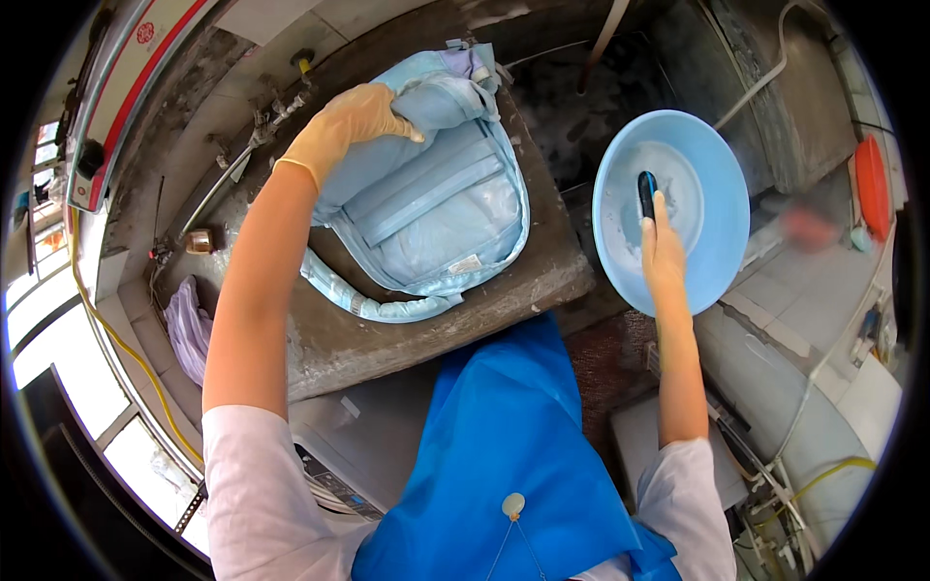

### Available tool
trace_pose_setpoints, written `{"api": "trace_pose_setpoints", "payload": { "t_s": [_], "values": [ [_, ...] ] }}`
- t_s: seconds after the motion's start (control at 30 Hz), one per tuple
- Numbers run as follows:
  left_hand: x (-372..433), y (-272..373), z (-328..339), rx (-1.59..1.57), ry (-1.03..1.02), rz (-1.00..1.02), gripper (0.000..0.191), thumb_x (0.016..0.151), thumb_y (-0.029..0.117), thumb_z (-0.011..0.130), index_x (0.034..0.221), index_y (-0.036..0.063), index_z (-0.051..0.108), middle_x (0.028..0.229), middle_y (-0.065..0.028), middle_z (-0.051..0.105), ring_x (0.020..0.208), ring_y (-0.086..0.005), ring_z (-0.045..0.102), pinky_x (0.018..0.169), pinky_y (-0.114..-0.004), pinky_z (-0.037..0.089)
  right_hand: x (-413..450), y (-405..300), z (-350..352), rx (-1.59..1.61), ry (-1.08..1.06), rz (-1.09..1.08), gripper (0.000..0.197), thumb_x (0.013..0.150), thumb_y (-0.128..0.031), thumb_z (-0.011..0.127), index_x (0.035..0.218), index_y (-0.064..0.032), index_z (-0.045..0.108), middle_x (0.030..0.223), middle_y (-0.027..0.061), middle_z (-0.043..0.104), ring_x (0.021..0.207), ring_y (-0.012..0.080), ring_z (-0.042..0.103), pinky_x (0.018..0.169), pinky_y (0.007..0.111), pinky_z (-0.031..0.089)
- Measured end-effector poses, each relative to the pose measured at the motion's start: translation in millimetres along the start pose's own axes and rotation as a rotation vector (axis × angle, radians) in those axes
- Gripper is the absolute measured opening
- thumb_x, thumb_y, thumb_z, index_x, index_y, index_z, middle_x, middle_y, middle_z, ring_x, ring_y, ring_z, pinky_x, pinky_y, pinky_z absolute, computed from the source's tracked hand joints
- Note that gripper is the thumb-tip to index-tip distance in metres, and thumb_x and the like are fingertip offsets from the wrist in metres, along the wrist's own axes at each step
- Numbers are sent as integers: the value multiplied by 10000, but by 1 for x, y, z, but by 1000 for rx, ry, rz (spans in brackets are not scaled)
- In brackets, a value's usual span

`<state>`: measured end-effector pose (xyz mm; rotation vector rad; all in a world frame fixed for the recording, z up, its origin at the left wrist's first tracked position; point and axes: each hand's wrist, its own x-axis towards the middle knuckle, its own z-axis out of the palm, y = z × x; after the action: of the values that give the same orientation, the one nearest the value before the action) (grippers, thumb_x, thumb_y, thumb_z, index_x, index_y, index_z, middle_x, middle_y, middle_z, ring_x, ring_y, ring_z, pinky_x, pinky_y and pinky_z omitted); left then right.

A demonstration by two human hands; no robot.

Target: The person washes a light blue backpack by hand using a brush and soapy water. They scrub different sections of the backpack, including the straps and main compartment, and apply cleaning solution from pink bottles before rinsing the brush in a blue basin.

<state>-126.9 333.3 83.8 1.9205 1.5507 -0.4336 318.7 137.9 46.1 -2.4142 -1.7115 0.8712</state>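
Observation:
My left hand (363, 120), in a thin yellowish glove, grips the upper edge of a light blue fabric bag (443, 210). The bag lies unzipped on a concrete slab (538, 269), its wet-looking lining and a small white label showing. A padded strap (370, 305) curves along its lower side. To the right, my right hand (665, 250) holds a dark brush-like tool with a blue stripe (646, 194) inside a light blue plastic basin (719, 210). Whitish, sudsy water covers the basin's bottom. The tool's underside is hidden.
Metal pipes with taps (265, 131) run along the wall at left, near a small amber block (199, 241) and a lilac plastic bag (189, 327). Behind the basin is a dark wet sink (603, 102) with a hose. A red basin (872, 187) stands far right.

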Motion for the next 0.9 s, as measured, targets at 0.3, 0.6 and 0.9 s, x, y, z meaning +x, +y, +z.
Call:
{"api": "trace_pose_setpoints", "payload": {
  "t_s": [0.3, 0.6, 0.9],
  "values": [
    [12, -15, 32, 19, 222, 160, 1002, 604, 670, 787, 1327, 36, 506, 1000, -248, 688, 932, -404, 664, 814, -437, 530, 74, -160, -16, -523, -251, -892, 474, 929, -400, 591, 1392, -373, 492, 812, 122, 561, 667, 337, 612, 607, 428, 516],
    [30, -31, 42, -53, 268, 208, 960, 611, 724, 747, 1285, 80, 520, 1007, -198, 696, 932, -387, 670, 804, -451, 525, 38, -291, 125, -522, -704, -1224, 482, 1003, -464, 432, 1461, -315, 422, 980, 168, 618, 904, 305, 654, 782, 418, 533],
    [31, -39, 43, -150, 222, 183, 935, 623, 727, 740, 1296, 114, 529, 1062, -179, 698, 963, -366, 673, 835, -431, 527, 92, -231, 78, -581, -470, -1287, 485, 928, -347, 599, 1404, -324, 511, 736, 100, 581, 631, 231, 633, 554, 321, 530]
  ]
}}
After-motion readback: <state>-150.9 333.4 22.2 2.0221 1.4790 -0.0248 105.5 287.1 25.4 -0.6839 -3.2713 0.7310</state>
